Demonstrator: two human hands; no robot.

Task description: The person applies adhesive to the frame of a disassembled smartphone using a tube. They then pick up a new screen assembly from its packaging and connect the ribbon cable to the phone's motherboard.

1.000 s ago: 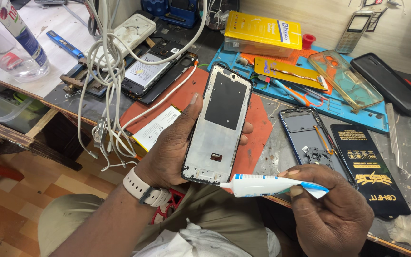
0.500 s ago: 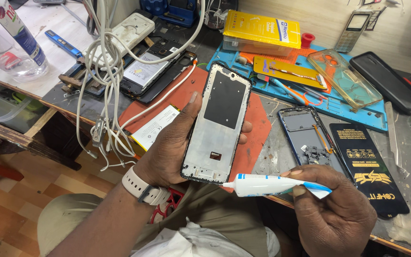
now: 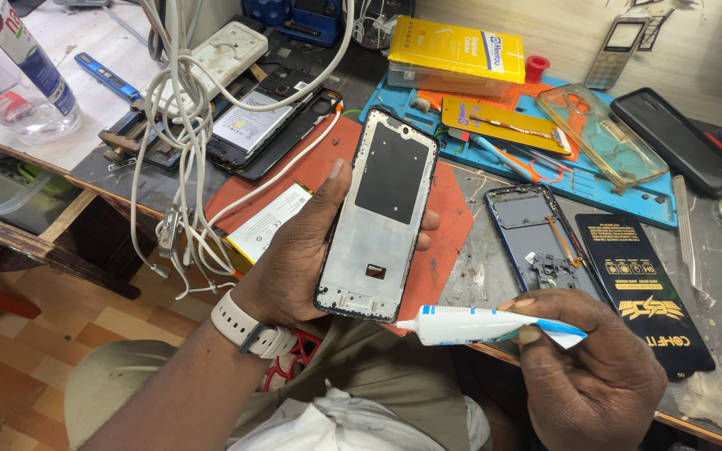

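Observation:
My left hand (image 3: 294, 250) grips a bare phone frame (image 3: 378, 215), silver metal with a black patch, holding it upright over the edge of the bench. My right hand (image 3: 591, 367) holds a white and blue glue tube (image 3: 482, 324), lying almost level. The tube's nozzle touches the bottom right corner of the frame. A pale watch sits on my left wrist.
A red mat (image 3: 449, 225) lies under the frame, with a loose battery (image 3: 267, 222) on its left. To the right are a blue phone housing (image 3: 536, 238) and a black box (image 3: 641, 288). Behind are white cables (image 3: 181, 125), an opened phone (image 3: 261, 125), a blue tool mat (image 3: 628, 196) and a yellow box (image 3: 457, 54).
The tube's nozzle has shifted slightly along the frame's bottom edge toward its right corner. The frame and my left hand have stayed nearly still.

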